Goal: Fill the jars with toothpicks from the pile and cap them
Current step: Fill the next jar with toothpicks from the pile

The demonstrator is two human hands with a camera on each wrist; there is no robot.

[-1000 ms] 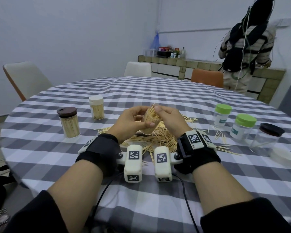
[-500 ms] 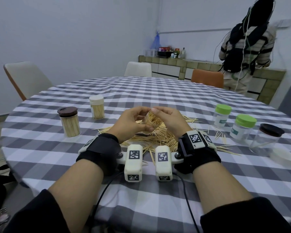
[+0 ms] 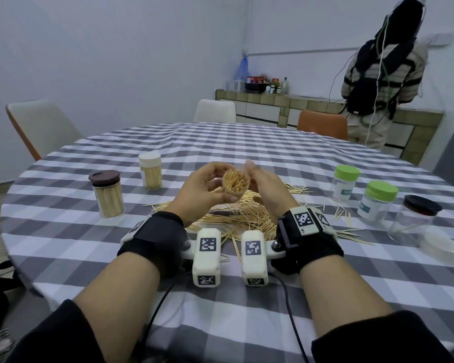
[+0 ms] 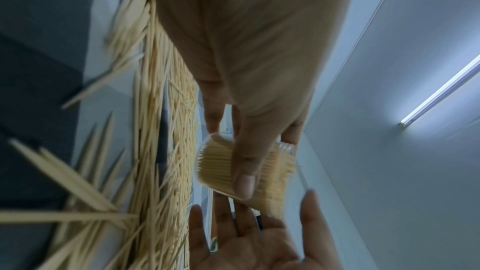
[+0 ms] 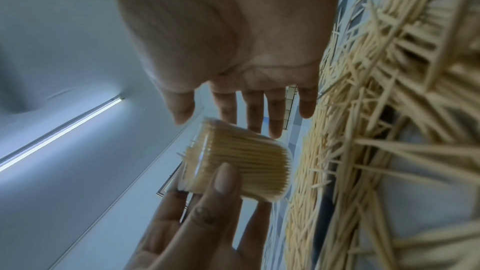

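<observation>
Packed jar (image 3: 236, 185), no cap yet
Left hand (image 3: 203, 191) grips it; right hand (image 3: 266, 186) flat-fingered at 3 o'clock. I'd tap stray tips level, jar upright, before capping.

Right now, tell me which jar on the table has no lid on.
The toothpick-packed jar gripped by the left hand, above the pile. Every other jar is capped: brown, white, two green, one dark.
</observation>
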